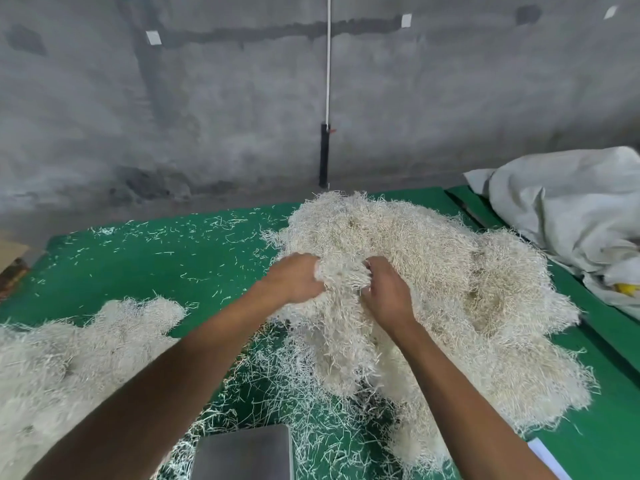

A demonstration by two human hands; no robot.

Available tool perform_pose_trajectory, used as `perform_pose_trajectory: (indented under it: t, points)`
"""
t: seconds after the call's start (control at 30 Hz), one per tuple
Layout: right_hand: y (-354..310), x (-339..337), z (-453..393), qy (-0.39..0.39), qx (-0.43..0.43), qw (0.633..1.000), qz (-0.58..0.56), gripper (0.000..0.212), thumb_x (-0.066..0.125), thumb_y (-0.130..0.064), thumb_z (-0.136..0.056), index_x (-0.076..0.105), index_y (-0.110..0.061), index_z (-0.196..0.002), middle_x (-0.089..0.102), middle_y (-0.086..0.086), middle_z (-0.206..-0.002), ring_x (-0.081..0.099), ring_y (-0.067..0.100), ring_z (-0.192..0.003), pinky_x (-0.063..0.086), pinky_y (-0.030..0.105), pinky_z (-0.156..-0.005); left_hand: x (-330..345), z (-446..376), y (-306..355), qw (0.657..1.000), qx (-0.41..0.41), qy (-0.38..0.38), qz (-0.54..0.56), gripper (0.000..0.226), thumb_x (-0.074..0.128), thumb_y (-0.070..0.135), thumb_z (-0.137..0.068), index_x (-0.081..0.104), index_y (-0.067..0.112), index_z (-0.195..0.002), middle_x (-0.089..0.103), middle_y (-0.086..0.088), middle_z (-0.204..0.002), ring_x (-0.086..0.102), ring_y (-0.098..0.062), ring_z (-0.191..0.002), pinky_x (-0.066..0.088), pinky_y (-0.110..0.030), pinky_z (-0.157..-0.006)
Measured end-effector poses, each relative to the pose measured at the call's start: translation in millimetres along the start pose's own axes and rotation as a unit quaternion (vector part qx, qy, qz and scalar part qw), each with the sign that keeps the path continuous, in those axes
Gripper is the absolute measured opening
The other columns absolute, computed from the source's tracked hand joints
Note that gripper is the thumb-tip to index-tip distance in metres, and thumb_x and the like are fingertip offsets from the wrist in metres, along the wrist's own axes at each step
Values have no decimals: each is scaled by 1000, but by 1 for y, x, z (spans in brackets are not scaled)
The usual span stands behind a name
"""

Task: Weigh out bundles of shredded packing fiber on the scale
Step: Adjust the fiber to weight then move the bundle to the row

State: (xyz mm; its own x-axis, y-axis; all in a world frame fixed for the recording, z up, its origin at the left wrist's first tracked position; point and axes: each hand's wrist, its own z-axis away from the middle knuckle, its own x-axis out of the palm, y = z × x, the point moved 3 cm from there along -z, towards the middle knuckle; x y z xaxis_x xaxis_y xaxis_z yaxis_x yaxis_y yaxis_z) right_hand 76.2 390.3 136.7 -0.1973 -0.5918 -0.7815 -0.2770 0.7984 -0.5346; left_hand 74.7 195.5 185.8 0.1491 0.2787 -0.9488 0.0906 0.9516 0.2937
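A big heap of pale shredded packing fiber covers the right half of the green table. My left hand and my right hand both grip one clump of fiber at the heap's near left side, fingers curled into it. A long tail of strands hangs from the clump toward me. The scale's bare steel platform lies at the table's near edge, between my forearms. A second, flatter heap of fiber lies at the near left.
Loose strands litter the green surface around the scale and across the left. A crumpled white sack lies at the far right. A grey concrete wall with a white pipe stands behind the table. White paper sits at the near right edge.
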Motion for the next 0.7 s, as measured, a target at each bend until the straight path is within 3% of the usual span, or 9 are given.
perform_pose_trajectory:
  t: [0.1, 0.17, 0.23, 0.33, 0.53, 0.57, 0.63, 0.67, 0.7]
  points:
    - [29, 19, 27, -49, 6, 995, 82, 25, 72, -11, -92, 50, -17, -102, 48, -7, -86, 41, 0, -55, 24, 14, -45, -36, -2, -24, 988, -27, 144, -43, 48, 65, 23, -84, 58, 17, -131, 56, 7, -62, 55, -7, -53, 45, -24, -50]
    - [34, 31, 36, -58, 13, 995, 86, 27, 74, -14, -91, 51, -17, -105, 48, -8, -89, 43, 0, -54, 25, 13, -43, -45, -2, -31, 976, -26, 200, -81, 54, 69, 18, -82, 58, 18, -135, 59, 6, -67, 54, -9, -52, 52, -28, -56]
    - [30, 40, 35, -55, 11, 995, 79, 26, 73, -14, -89, 53, -17, -105, 48, -7, -90, 43, 0, -53, 26, 13, -44, -44, 0, -36, 966, -27, 230, -112, 58, 76, 21, -82, 58, 19, -137, 66, 1, -86, 56, -13, -57, 53, -29, -57]
    - [24, 41, 29, -48, 13, 996, 73, 32, 76, -21, -88, 55, -17, -112, 51, -7, -94, 51, 4, -56, 46, 20, -47, -45, 4, -45, 954, -50, 268, -123, 56, 80, 20, -78, 60, 21, -130, 68, -6, -116, 63, -20, -68, 56, -31, -60]
    - [21, 42, 31, -47, 11, 996, 72, 30, 76, -27, -86, 54, -18, -104, 53, -7, -84, 54, 8, -57, 48, 23, -48, -54, 8, -58, 937, -38, 324, -126, 55, 86, 20, -71, 56, 24, -117, 66, -1, -106, 45, -9, -54, 33, -20, -46]
    - [20, 43, 32, -55, 4, 995, 81, 30, 76, -29, -86, 53, -19, -103, 52, -7, -84, 52, 8, -59, 45, 21, -49, -54, 7, -63, 935, -50, 333, -107, 51, 83, 19, -74, 56, 24, -117, 67, 0, -105, 46, -7, -53, 34, -20, -44]
    - [22, 47, 34, -73, 16, 996, 50, 30, 74, -27, -88, 49, -21, -103, 49, -7, -87, 45, 5, -62, 36, 18, -51, -53, 7, -74, 930, -96, 352, 35, 45, 74, 15, -81, 56, 17, -123, 69, 2, -95, 52, -6, -52, 43, -26, -40]
    - [25, 48, 35, -79, 26, 996, 23, 31, 73, -25, -89, 45, -23, -102, 48, -7, -85, 43, 4, -62, 32, 17, -51, -51, 6, -81, 912, -145, 353, 149, 46, 70, 14, -85, 55, 8, -128, 70, -3, -90, 55, -8, -54, 53, -34, -45]
    - [25, 49, 36, -84, 27, 996, 7, 33, 74, -25, -90, 43, -24, -101, 48, -8, -82, 42, 4, -62, 30, 17, -51, -49, 10, -84, 882, -191, 334, 270, 50, 66, 16, -88, 50, -1, -133, 71, -12, -97, 61, -13, -63, 61, -44, -61]
